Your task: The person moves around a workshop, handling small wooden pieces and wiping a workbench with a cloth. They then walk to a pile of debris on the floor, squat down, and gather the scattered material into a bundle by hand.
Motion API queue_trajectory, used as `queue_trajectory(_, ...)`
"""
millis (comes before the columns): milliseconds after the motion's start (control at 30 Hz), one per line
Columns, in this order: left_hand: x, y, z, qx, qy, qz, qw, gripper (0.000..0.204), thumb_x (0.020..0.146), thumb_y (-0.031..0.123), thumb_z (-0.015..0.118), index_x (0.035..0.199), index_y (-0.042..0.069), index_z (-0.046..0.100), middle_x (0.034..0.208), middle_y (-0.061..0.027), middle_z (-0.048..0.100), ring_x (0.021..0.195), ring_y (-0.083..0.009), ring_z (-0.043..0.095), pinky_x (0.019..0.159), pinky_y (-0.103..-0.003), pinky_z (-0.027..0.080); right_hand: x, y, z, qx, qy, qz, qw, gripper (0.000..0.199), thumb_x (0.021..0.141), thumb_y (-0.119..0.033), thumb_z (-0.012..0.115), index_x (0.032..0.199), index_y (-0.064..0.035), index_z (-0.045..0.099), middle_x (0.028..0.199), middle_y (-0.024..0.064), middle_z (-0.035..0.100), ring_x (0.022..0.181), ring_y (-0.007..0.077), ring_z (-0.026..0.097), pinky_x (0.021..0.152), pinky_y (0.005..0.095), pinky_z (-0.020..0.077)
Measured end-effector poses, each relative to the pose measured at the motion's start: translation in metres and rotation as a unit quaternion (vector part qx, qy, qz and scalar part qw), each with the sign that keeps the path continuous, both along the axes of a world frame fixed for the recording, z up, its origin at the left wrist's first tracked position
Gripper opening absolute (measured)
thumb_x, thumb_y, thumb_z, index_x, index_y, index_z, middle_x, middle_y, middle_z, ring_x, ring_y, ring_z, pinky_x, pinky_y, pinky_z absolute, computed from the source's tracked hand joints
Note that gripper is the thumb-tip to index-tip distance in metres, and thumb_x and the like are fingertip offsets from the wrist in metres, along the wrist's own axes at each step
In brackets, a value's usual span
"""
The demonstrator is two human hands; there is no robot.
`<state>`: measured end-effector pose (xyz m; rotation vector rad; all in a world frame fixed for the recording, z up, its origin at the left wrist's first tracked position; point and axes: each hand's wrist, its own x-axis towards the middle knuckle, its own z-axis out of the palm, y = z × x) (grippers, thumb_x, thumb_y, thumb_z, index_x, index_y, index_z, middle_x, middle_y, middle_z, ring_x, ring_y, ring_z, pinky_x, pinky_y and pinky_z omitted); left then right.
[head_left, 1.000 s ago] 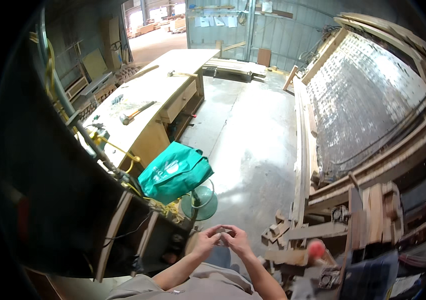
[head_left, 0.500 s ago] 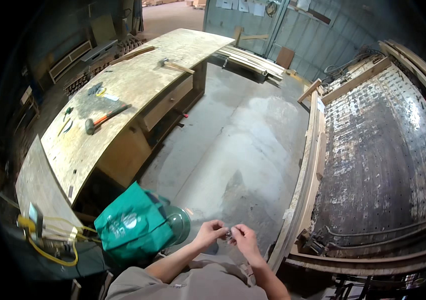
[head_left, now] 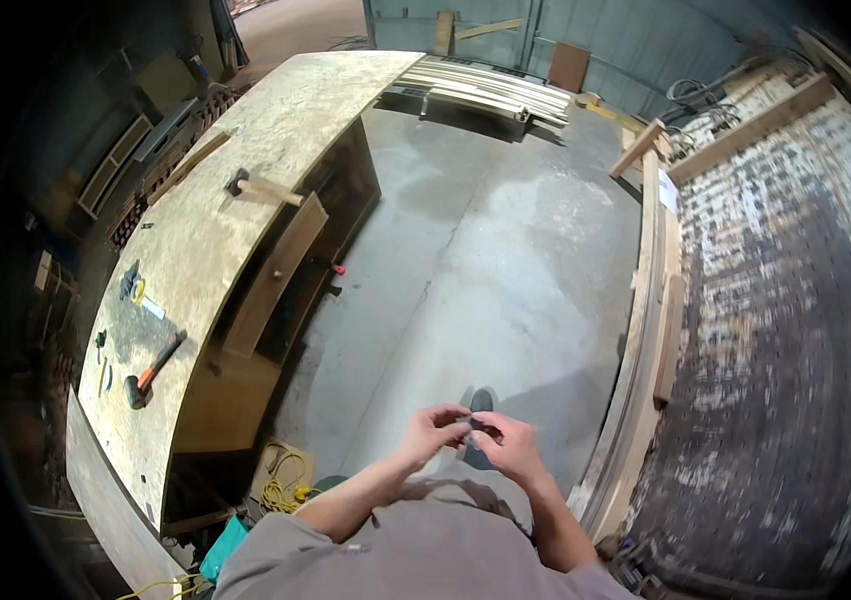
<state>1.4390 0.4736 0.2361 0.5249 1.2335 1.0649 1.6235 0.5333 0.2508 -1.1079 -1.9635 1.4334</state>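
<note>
My left hand and my right hand meet in front of my chest, fingertips pinched together on a small dark object too small to identify. Below them my shoe shows on the grey concrete floor. My grey sleeves come up from the lower edge.
A long wooden workbench runs along the left, carrying a mallet, a hammer and small tools. A big worn panel in a timber frame lies on the right. Planks are stacked at the back. A yellow cable lies low left.
The view has swung forward along the bench and the green bag has dropped out to the lower left edge. My hands stay together in front of me, fingers still working the small object.
</note>
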Motion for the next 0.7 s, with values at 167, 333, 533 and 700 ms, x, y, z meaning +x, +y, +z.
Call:
queue_trajectory(167,-0.067,0.160,0.032,-0.017,-0.022,0.056,0.998,0.029,0.087,0.003,0.071,0.115,-0.002,0.063,0.100,-0.0098,0.068,0.084,-0.0167,0.067,0.073,-0.032,0.058,-0.070,0.191,0.051,0.033,-0.041,0.126,0.991,0.059,0.080,-0.020,0.077,0.132,-0.0003,0.056,0.102,0.0133,0.070,0.077,0.0202,0.067,0.073,0.0327,0.0554)
queue_trajectory(333,-0.135,0.323,0.045,-0.020,-0.045,0.122,0.991,0.027,0.087,0.001,0.070,0.112,-0.004,0.062,0.091,-0.0083,0.067,0.078,-0.0146,0.067,0.071,-0.029,0.057,-0.144,0.369,0.029,0.138,-0.068,0.201,0.967,0.046,0.079,-0.023,0.081,0.116,-0.0026,0.063,0.098,0.0119,0.068,0.078,0.0224,0.068,0.069,0.0353,0.0557)
queue_trajectory(533,-0.244,0.543,-0.004,-0.015,-0.042,0.093,0.995,0.026,0.086,0.002,0.071,0.110,-0.004,0.063,0.093,-0.0080,0.068,0.078,-0.0128,0.066,0.072,-0.027,0.055,-0.248,0.586,0.004,0.202,-0.083,0.188,0.958,0.034,0.080,-0.019,0.081,0.107,-0.0059,0.065,0.089,0.0105,0.068,0.066,0.0240,0.067,0.059,0.0350,0.0535)
queue_trajectory(700,-0.334,0.727,0.053,0.015,-0.018,-0.011,1.000,0.030,0.086,0.003,0.071,0.115,-0.003,0.064,0.100,-0.0073,0.070,0.089,-0.0130,0.067,0.080,-0.028,0.054,-0.325,0.755,0.049,0.095,-0.071,0.100,0.988,0.034,0.077,-0.012,0.083,0.107,-0.0027,0.068,0.086,0.0113,0.071,0.062,0.0170,0.067,0.058,0.0288,0.0538)
